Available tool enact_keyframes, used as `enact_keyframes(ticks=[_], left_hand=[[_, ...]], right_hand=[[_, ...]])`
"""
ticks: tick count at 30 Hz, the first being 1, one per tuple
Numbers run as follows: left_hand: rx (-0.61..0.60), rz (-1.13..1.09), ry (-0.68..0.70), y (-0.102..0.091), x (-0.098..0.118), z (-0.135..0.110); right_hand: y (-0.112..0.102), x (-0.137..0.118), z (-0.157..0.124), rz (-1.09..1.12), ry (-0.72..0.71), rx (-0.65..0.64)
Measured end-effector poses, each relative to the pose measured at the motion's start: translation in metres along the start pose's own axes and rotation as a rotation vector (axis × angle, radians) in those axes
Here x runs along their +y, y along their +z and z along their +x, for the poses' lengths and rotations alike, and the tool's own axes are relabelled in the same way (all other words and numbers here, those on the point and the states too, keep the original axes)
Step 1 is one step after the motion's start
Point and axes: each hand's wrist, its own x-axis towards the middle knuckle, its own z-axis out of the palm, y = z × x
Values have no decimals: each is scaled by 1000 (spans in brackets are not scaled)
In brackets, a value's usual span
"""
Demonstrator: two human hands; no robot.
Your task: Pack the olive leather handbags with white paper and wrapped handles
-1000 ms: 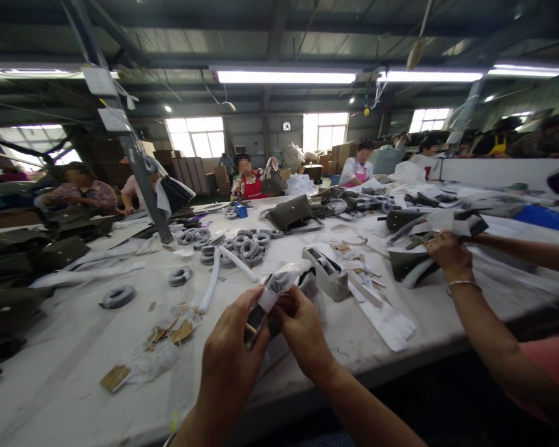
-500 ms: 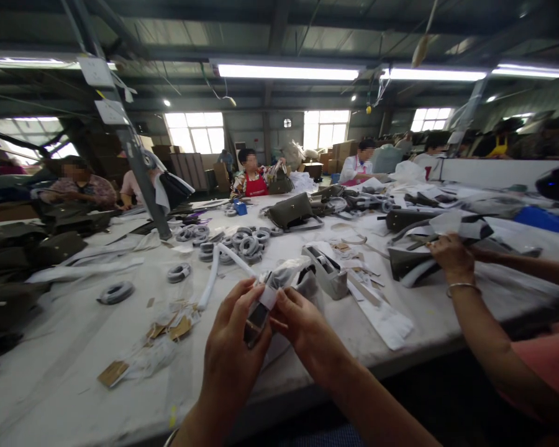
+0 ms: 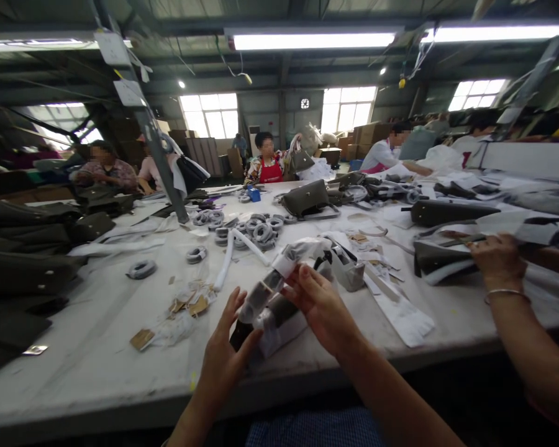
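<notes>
A dark bag strap (image 3: 256, 304), partly covered with thin white and clear wrapping, arches above the table's near edge. My right hand (image 3: 319, 307) pinches it from the right, beside a white band of wrap (image 3: 285, 264) near its top. On the other side my left hand (image 3: 226, 354) is open, thumb and fingers spread around the strap's lower end. Whether the left palm touches the strap cannot be made out. Behind the right hand lies a grey-wrapped piece (image 3: 351, 273) on the table.
Coiled grey rolls (image 3: 261, 231), brown tags in clear plastic (image 3: 198, 304) and white strips (image 3: 400, 307) lie on the white table (image 3: 97, 354). Dark bags pile up at left (image 3: 23, 273). A metal post (image 3: 161, 155) rises beyond. At right, a co-worker's hand (image 3: 498, 261) handles another bag.
My left hand has let go of the wrapped strap and spread its fingers. The strap has opened out into a longer arch, still in my right hand. The view has shifted.
</notes>
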Motion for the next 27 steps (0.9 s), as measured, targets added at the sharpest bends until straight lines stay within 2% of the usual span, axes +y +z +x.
enact_keyframes(ticks=[2, 5, 9, 13, 19, 21, 23, 27], left_hand=[[-3, 35, -75, 4, -15, -4], [13, 49, -150, 12, -30, -7], [21, 14, -211, 18, -41, -6], [-28, -43, -231, 20, -40, -10], [40, -140, -234, 28, -25, -21], [12, -189, -219, 23, -29, -18], [12, -153, -239, 11, -42, -8], [162, 61, -297, -37, -91, 29]], right_hand=[[-13, 4, -1, -163, -87, 18], [-39, 14, -4, -395, -206, 146], [-76, 34, -11, -554, -180, 276], [-99, 54, -18, -703, -81, 247], [-102, 59, -12, -942, -122, 149], [-103, 56, -12, -1014, -105, 158], [-106, 52, -15, -1075, -70, 184], [-118, 44, -31, -1162, -4, 255]])
